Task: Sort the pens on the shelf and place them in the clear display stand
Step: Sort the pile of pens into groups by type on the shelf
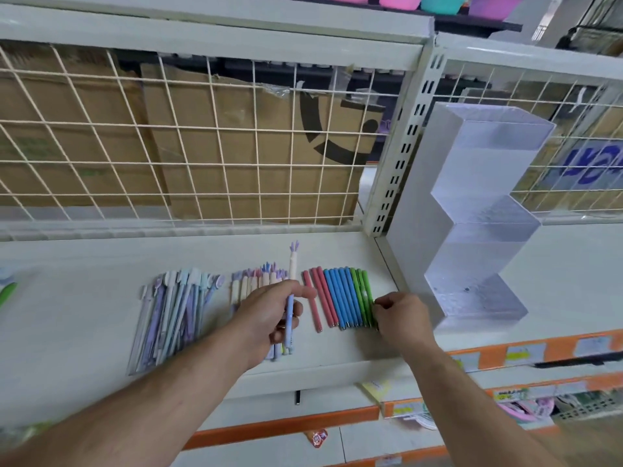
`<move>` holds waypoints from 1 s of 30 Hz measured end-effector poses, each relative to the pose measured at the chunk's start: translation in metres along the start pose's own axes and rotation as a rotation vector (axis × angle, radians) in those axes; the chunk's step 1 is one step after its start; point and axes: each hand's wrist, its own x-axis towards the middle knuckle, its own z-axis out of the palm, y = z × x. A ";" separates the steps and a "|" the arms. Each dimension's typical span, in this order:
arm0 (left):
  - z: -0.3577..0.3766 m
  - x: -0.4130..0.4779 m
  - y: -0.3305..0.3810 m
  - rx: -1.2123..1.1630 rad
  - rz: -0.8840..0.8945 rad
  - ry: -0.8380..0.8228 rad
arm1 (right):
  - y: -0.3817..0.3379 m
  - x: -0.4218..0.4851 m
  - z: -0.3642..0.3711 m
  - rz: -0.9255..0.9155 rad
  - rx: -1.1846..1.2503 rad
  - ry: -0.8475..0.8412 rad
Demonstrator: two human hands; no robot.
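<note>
Here, the white shelf (pixel 84 298) carries the empty clear stand (pixel 472 230) on its right. Left of the stand lie a pastel pile (pixel 175 305), a cream bunch (pixel 253 281) and a tidy red-blue-green row (pixel 337 298). The left hand (pixel 269 315) pinches one pen (pixel 292 267) upright. The right hand (pixel 401 315) curls its fingers onto the green pens (pixel 362 291) at the row's right end.

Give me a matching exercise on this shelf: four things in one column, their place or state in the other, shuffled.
1. left hand
2. right hand
3. clear display stand
4. pink pens

A. stands right of the green pens, no pens inside
B. holds one pen, raised
C. grips the green pens' near ends
D. lie just left of the blue pens

Pairs: 1-B, 2-C, 3-A, 4-D.
</note>
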 end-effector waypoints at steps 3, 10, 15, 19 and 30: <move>-0.002 -0.003 0.000 -0.036 -0.001 0.005 | -0.010 -0.009 0.003 -0.080 -0.025 0.026; -0.014 -0.012 -0.010 0.015 0.083 0.008 | -0.068 -0.076 0.030 -0.338 0.282 -0.356; -0.042 -0.021 -0.018 0.113 0.125 0.051 | -0.085 -0.093 0.060 -0.350 0.293 -0.410; -0.067 -0.027 -0.022 0.198 0.151 0.124 | -0.096 -0.096 0.078 -0.368 0.201 -0.350; -0.121 -0.039 -0.022 0.337 0.189 0.220 | -0.131 -0.099 0.112 -0.521 -0.301 -0.245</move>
